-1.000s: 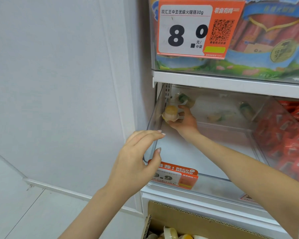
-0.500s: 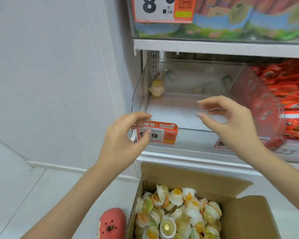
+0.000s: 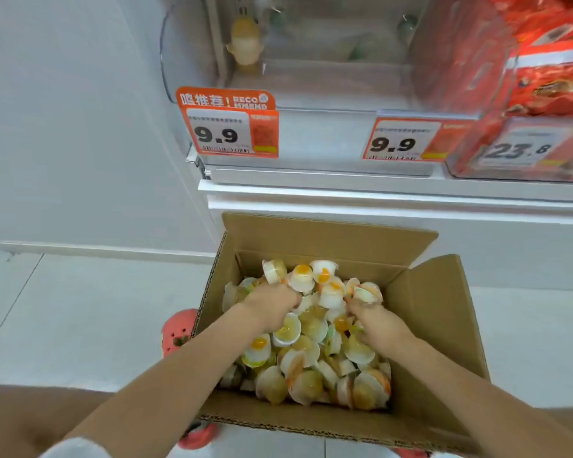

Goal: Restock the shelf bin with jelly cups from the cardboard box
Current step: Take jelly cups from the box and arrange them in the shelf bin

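While both hands dig into the open brown cardboard box (image 3: pixel 440 325) on the floor, left hand (image 3: pixel 272 304) and right hand (image 3: pixel 376 320) curl into jumbled jelly cups (image 3: pixel 311 352), grip unclear. One cup (image 3: pixel 245 44) sits upright far-left in the clear shelf bin (image 3: pixel 328 81).

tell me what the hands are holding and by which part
Cannot be told: both the left hand and right hand are dug into the jelly cups, fingers hidden.

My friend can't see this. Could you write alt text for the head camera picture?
Both hands, left hand and right hand, dig into a cardboard box heaped with jelly cups on the floor. Above it a clear shelf bin holds one jelly cup at the back left, over orange 9.9 price tags.
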The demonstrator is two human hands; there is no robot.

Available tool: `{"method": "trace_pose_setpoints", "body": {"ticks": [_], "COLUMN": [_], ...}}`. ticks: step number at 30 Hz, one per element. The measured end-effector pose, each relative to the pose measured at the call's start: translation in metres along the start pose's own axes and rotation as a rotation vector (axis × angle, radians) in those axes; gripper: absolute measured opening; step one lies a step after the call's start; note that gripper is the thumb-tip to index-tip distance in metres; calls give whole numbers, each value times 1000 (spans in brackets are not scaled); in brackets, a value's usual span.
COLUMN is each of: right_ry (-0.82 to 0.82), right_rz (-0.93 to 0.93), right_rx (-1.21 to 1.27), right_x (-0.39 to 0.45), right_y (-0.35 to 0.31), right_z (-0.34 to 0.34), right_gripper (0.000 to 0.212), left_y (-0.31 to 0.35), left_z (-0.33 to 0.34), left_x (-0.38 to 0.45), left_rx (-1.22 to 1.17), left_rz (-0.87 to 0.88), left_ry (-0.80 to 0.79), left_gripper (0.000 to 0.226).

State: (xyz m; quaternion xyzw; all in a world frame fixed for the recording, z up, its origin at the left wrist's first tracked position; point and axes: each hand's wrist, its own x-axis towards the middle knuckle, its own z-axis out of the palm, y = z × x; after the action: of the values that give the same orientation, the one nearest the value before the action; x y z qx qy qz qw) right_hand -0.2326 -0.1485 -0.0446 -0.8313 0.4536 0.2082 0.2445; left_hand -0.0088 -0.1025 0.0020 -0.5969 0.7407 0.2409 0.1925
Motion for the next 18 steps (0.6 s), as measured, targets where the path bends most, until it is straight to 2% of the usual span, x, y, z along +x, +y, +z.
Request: {"method": "trace_pose_setpoints", "body": {"ticks": [4,8,12,14,18], "right_ry": [17,67,75,103,151], "right_rz": [65,146,80,83,72], "right_rx": [48,160,1,-19,-5], "right_x": [9,8,3,2,-5], "right_y": [10,21,20,17,15], "right_z": [27,41,50,50,55], "right_gripper": [68,53,67,66,61], "left_y": [12,9,1,-5,-15], "left_z": [46,67,76,78,65], "left_x": [26,33,30,28,18], "left_rx": [152,148,53,-172,-949], "left_rz": [-43,-100,-63,-52,-139], "left_ry": [-38,35,50,63,68], "left_gripper": [39,44,54,54,52]}}
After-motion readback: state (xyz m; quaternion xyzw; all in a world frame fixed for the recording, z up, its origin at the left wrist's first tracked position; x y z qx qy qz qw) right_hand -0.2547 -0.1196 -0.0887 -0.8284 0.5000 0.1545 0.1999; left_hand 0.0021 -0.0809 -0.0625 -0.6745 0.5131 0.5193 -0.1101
